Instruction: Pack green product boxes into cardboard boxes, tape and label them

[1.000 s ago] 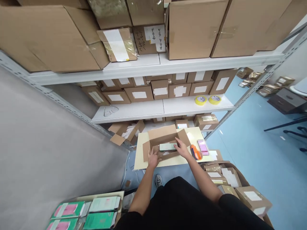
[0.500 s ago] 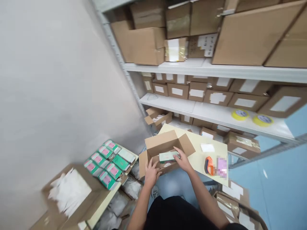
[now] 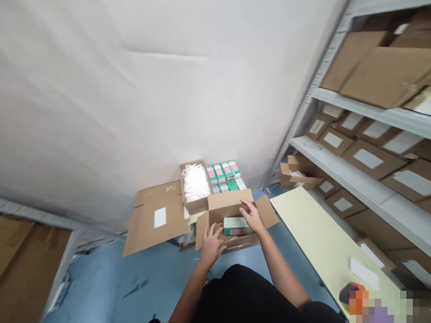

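Clasping a carton's [image 3: 227, 210] near edge, the left hand [image 3: 212, 244] faces a half-curled right hand [image 3: 252, 219] (hold unclear from here) by a green-and-white box [image 3: 234, 224]; blue floor [image 3: 94, 280] spreads leftward.

The light is bright and even on the wall [image 3: 151, 98]. At right, the shelf [image 3: 370, 193] looks blurred and stretched; the lower corner patch [image 3: 379, 309] is pixelated.

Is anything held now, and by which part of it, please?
The open cardboard box: the left grip is on its near-left edge; the right grip is at its right end, exact hold unclear.
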Tool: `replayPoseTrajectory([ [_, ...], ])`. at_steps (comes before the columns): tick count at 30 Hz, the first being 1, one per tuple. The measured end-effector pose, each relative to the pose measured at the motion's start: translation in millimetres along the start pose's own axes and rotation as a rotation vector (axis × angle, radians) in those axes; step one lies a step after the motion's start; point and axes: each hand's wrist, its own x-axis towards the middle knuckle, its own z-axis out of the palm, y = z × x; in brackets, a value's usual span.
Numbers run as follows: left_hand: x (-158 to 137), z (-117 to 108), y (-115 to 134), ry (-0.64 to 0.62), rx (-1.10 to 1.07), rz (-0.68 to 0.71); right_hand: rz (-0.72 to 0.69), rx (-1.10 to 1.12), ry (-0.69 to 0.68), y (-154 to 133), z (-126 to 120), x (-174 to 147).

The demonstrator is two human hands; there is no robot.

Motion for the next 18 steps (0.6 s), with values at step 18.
replayPoseTrajectory([
  [18, -76.8, -30.3, -190.5, -0.062, -0.069, -0.077, 0.230, -0.794, -0.481, 41.0, 274.9, 212.7],
])
